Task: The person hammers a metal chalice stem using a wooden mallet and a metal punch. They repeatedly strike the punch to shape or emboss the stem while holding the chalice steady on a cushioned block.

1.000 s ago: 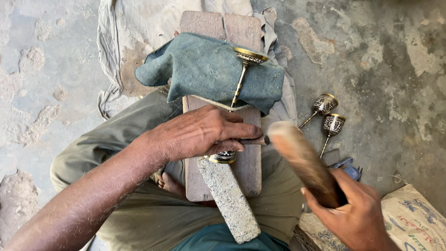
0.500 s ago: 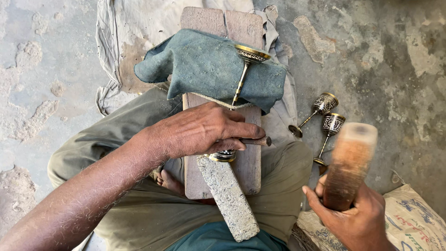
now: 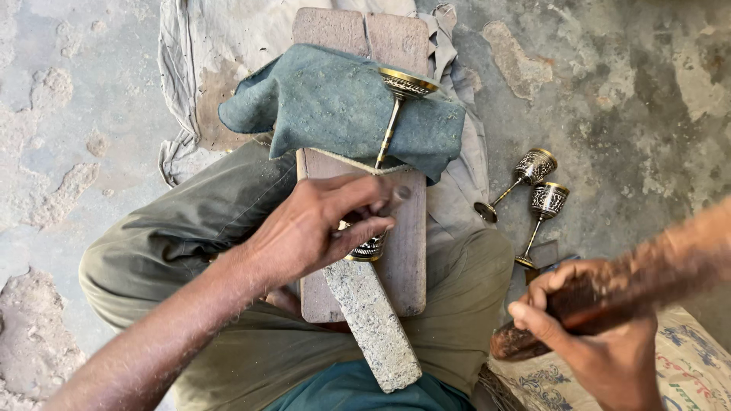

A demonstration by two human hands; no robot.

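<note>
Brass goblet point(image 3: 384, 152) lying on wooden board point(image 3: 407, 259), pinned steady under closed left hand point(image 3: 320, 224); right hand point(image 3: 601, 346) gripping blurry wooden mallet point(image 3: 632, 285) off to right side.

Your left hand point(image 3: 316, 228) lies palm down in the middle of the view, forearm running in from the lower left. Its fingers point(image 3: 365, 204) are stretched to the right and slightly curled, the thumb tucked under them, pressing down on what is beneath. Your right hand point(image 3: 601, 346) sits at the lower right, fingers wrapped tight in a fist around a handle, knuckles facing left, thumb on top. Your bent legs fill the space between both arms.
</note>
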